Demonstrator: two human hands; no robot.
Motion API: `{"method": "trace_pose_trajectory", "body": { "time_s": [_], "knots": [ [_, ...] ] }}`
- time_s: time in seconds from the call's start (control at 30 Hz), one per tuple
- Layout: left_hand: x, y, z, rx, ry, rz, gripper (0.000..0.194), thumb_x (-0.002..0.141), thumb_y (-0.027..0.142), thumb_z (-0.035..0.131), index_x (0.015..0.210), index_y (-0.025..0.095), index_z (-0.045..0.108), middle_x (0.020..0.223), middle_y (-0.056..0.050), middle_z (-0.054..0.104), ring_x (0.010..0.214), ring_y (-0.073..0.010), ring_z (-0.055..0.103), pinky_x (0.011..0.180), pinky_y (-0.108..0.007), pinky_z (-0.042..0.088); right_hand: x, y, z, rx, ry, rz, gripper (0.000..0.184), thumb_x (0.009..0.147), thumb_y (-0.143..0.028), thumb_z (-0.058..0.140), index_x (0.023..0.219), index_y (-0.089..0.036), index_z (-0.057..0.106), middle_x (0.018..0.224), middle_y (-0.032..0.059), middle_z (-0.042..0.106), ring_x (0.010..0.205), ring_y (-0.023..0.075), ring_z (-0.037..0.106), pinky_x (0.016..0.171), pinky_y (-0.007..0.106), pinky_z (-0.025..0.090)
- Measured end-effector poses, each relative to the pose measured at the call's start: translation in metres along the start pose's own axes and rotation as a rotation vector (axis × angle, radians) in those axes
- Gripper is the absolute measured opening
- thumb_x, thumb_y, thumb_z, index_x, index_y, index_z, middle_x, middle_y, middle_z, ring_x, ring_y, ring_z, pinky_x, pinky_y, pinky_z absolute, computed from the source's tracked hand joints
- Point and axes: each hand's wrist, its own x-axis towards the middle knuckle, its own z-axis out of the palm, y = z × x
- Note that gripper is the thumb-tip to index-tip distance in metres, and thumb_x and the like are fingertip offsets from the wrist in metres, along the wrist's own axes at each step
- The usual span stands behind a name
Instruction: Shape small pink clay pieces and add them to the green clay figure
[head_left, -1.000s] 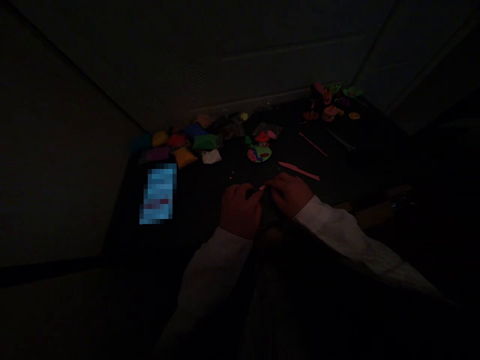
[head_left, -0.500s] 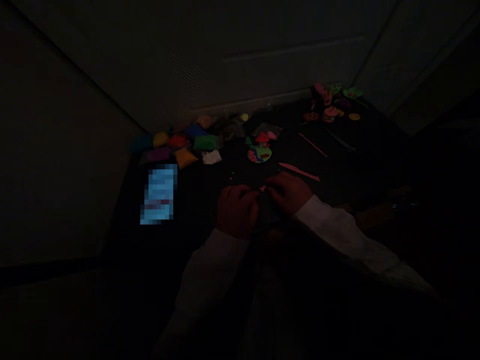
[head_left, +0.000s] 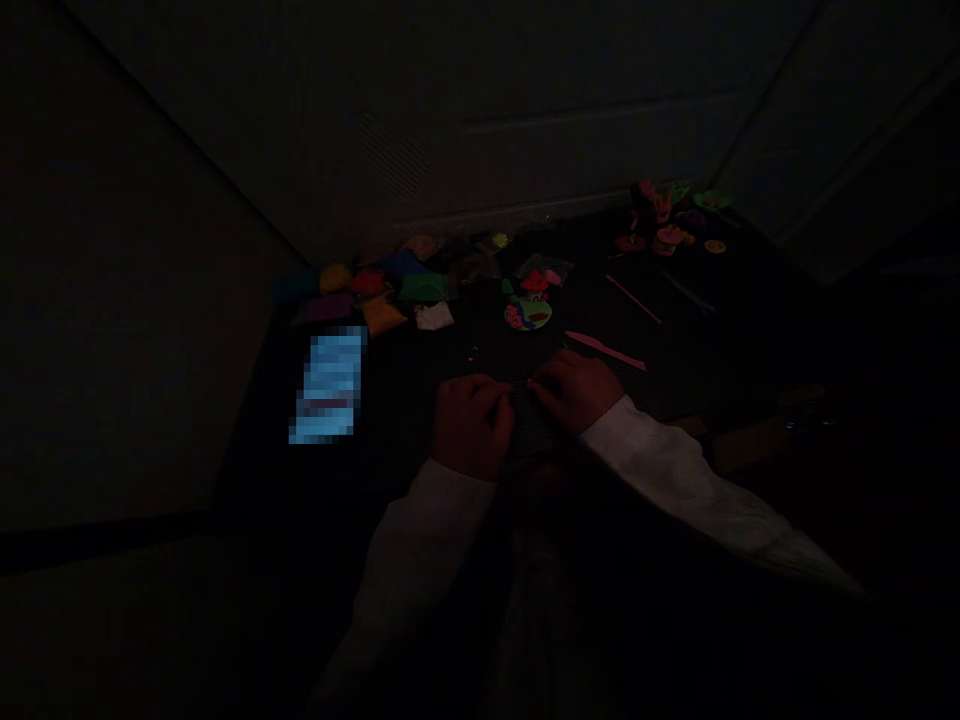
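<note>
The scene is very dark. My left hand [head_left: 474, 425] is closed near the front of the table, thumb and finger pinched at its right side. Facing it, my right hand [head_left: 576, 388] is also closed in a pinch. A small gap separates the fingertips, and whatever they hold is too small and dim to make out. Just beyond my right hand lies a pink modelling knife [head_left: 606, 350]. Past my hands stands a small clay scene [head_left: 528, 314], a green disc with a red-capped mushroom. Tiny clay bits [head_left: 472, 357] lie beyond my left hand.
Bags of coloured clay, among them a green bag [head_left: 424, 288] and a white bag [head_left: 435, 317], lie at the back left. A lit, pixelated screen [head_left: 330, 385] is left of my hands. Clay figures [head_left: 667, 240] and a thin pink tool [head_left: 634, 299] are at the right.
The small pink piece seen between my fingertips earlier no longer shows clearly. Both hands stay close together in a pinch. The view has shifted slightly.
</note>
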Motion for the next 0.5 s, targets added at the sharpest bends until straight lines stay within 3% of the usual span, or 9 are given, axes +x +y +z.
{"method": "trace_pose_trajectory", "body": {
  "time_s": [0.1,0.23,0.37,0.5],
  "knots": [
    [0.001,0.000,-0.001,-0.034,0.003,-0.031,0.014,0.069,0.019,0.051,0.077,0.017,0.062,0.080,-0.005,0.059,0.082,-0.0162,0.051,0.077,-0.033,0.039,0.001,0.002,0.002,0.050,0.032,-0.015,0.020,0.076,-0.033,0.045,0.080,-0.020,0.059,0.082,0.0025,0.056,0.079,0.0148,0.051,0.068,0.028,0.036],
    [0.003,0.004,-0.004,-0.149,-0.002,-0.124,0.014,0.069,0.024,0.053,0.077,0.017,0.062,0.080,-0.004,0.061,0.081,-0.0151,0.053,0.076,-0.032,0.041,-0.001,0.002,-0.002,0.277,0.134,-0.056,0.015,0.074,-0.029,0.049,0.077,-0.018,0.060,0.078,0.0022,0.057,0.075,0.0118,0.052,0.067,0.025,0.040],
    [0.005,0.019,-0.019,-0.378,-0.048,-0.275,0.015,0.068,0.028,0.054,0.078,0.020,0.063,0.083,-0.002,0.061,0.080,-0.0128,0.055,0.072,-0.028,0.044,-0.011,-0.007,-0.020,0.526,0.237,-0.136,0.012,0.073,-0.027,0.053,0.078,-0.018,0.058,0.077,0.0020,0.057,0.073,0.0108,0.052,0.065,0.025,0.042],
    [0.006,0.038,-0.041,-0.528,-0.082,-0.342,0.013,0.068,0.026,0.056,0.077,0.021,0.063,0.083,-0.001,0.060,0.079,-0.0119,0.056,0.073,-0.025,0.045,-0.026,-0.021,-0.042,0.581,0.275,-0.188,0.008,0.071,-0.024,0.055,0.078,-0.019,0.058,0.077,0.0014,0.057,0.075,0.0110,0.052,0.069,0.027,0.043]
  ]
}}
